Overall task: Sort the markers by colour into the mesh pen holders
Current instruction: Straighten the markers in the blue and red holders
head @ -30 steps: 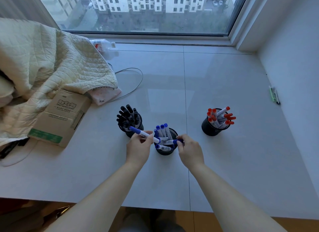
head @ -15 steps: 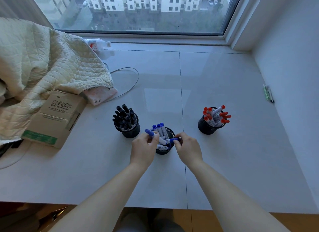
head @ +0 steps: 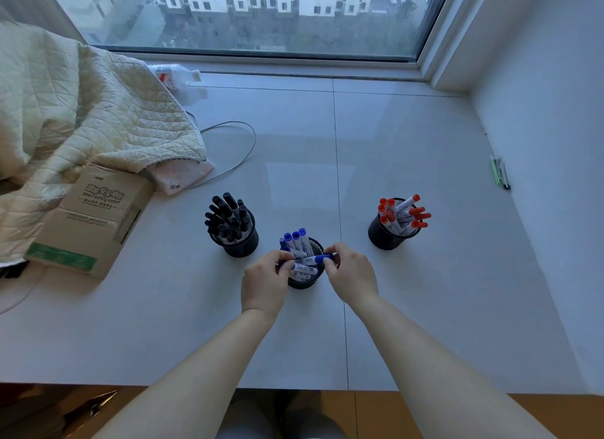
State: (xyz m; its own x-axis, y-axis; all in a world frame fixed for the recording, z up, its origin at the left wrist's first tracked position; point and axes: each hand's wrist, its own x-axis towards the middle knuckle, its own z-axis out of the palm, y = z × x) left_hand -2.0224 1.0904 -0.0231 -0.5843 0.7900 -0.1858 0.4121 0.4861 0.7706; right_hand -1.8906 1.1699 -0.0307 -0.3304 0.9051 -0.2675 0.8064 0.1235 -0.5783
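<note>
Our left hand (head: 265, 283) has lowered its blue marker (head: 287, 264) into the centre holder (head: 305, 280); our right hand (head: 351, 275) still pinches another marker (head: 315, 260). Sorting looks nearly finished.

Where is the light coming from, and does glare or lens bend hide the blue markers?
Head view: daylight enters through the window; a pale reflection sits on the sill surface, beyond the holders. Blue markers stay sharp. Wide-angle bend curves the frame edges. Left hand and right hand cover part of the blue holder.

Both hands at the middle holder (head: 305, 281): right hand (head: 351, 277) pinches a blue marker (head: 315, 260), left hand (head: 265, 283) grips another, black/red holders flanking.
</note>
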